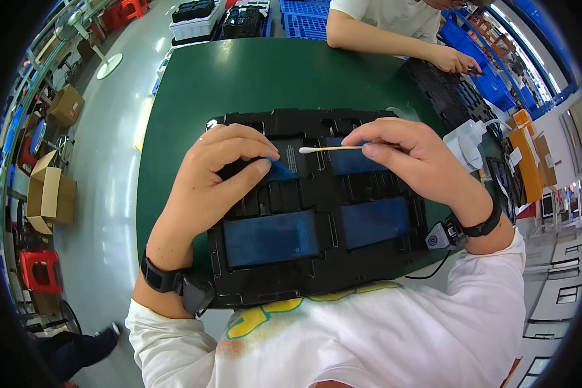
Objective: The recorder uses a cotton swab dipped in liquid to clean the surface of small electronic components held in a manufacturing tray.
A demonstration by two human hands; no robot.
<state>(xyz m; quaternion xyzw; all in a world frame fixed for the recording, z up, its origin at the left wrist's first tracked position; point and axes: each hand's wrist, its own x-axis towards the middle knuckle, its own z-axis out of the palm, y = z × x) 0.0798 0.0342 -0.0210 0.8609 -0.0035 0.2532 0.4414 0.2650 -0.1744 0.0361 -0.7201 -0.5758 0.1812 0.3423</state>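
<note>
A black molded tray [281, 284] lies in front of me, with flat rectangular dark panels in its recesses. Blue film covers the near-left panel [271, 239], the near-right panel [376, 222] and the far-right panel [352, 166]. My left hand [216, 168] pinches the edge of a blue film [279, 171] on the far-left panel [292, 150]; that film is partly lifted, baring dark surface with pale print. Between thumb and fingers, my right hand [417, 158] holds a cotton swab [333, 149]. Its white tip points left, above the tray's middle.
The tray rests on a green table [239, 74]. A translucent squeeze bottle [464, 143] stands right of my right hand. Across the table, a co-worker's hand [456, 60] is over more black trays [443, 94]. A cable [433, 266] trails near my right wrist.
</note>
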